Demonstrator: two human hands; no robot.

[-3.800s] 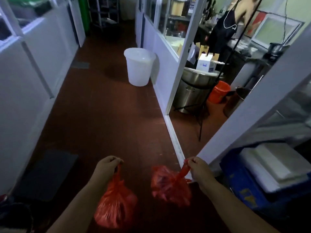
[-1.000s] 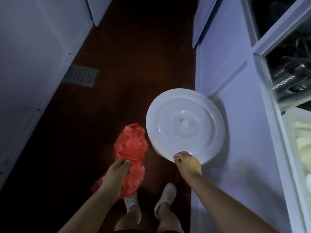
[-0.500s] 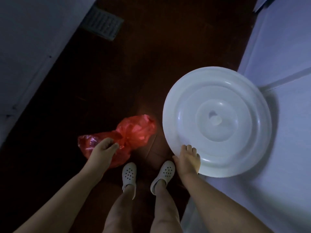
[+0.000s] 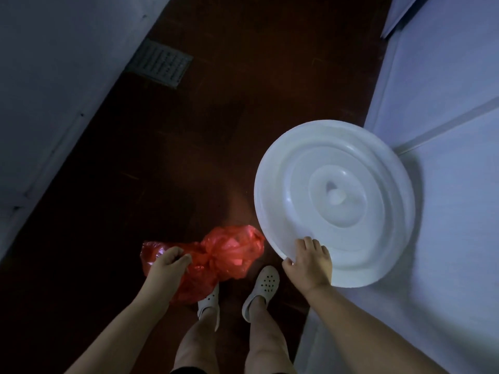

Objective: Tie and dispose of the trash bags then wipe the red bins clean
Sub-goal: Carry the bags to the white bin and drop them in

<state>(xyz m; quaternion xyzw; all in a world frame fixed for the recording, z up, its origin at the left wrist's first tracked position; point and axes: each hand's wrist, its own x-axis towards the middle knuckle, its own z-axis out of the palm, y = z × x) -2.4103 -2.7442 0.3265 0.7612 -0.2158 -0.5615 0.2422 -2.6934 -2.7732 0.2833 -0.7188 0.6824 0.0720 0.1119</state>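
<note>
Red plastic bags [image 4: 216,260], knotted and bunched together, hang from the left hand [image 4: 168,268], whose fingers [image 4: 179,259] are curled tight round the gathered necks; the bundle dangles above the dark floor [image 4: 189,157] just in front of the person's pale clogs [image 4: 266,286]. The right hand [image 4: 307,265] grips the near rim of a round white lid [image 4: 334,201], thumb hooked under the edge and fingers [image 4: 310,245] bent over the top. That lid covers the white bin beneath it completely, so what the bin holds cannot be told. The bin stands hard against a pale wall [image 4: 445,130] on the right, and a floor grate [image 4: 160,63] lies beside the wall on the left. Compared with half a second earlier, the view has shifted a little so the lid sits lower and farther right, the right hand's hold on the rim has moved from fingertips resting on top to a fuller grasp, and the bags remain in the left hand at about the same height.
</note>
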